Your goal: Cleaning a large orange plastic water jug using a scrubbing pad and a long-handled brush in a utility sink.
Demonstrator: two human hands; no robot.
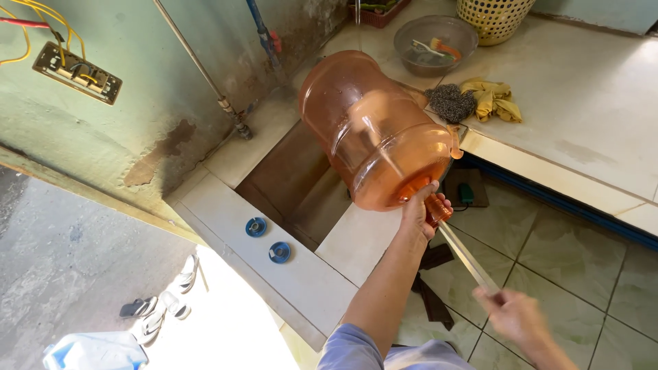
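Translucent orange water jug [373, 130], tilted, neck gripped by left hand [419, 209]; right hand [515, 316] clenched around stick [466, 257].

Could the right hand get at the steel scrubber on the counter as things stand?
Probably not right away: the right hand grips a long stick, and the orange jug sits between it and the steel scrubber.
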